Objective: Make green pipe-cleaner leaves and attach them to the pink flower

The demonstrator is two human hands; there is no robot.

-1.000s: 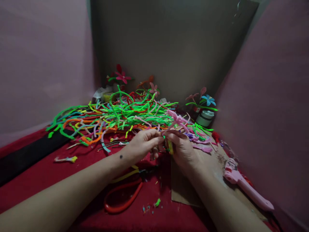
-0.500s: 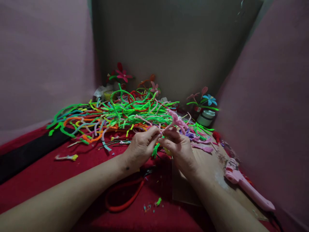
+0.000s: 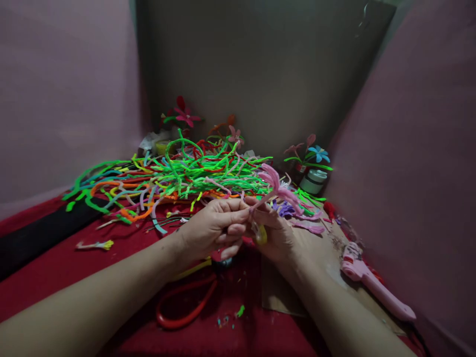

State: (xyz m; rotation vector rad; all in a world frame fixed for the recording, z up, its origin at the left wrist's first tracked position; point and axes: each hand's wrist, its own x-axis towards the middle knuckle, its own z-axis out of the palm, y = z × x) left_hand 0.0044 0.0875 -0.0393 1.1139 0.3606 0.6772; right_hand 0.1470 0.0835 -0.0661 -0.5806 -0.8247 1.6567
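Note:
A pink pipe-cleaner flower [image 3: 277, 184] sticks up and to the right from between my two hands. My left hand [image 3: 213, 228] is closed, its fingertips pinching the flower's stem. My right hand [image 3: 273, 233] is also closed around the stem's lower part, where a small yellow bit [image 3: 261, 236] shows under the fingers. Both hands touch each other above the red cloth [image 3: 74, 267]. Just behind them lies a big tangle of green, orange and pink pipe cleaners [image 3: 178, 176].
Red-handled pliers [image 3: 186, 305] lie under my left wrist. A pink glue gun [image 3: 372, 285] rests on brown cardboard [image 3: 316, 267] at the right. Finished flowers [image 3: 184, 116] and a small jar [image 3: 313, 181] stand at the back. A black strip [image 3: 40, 233] lies left.
My hands have pressed closer together and the pink flower has lifted and tilted further right. The yellow bit shows again under my right fingers.

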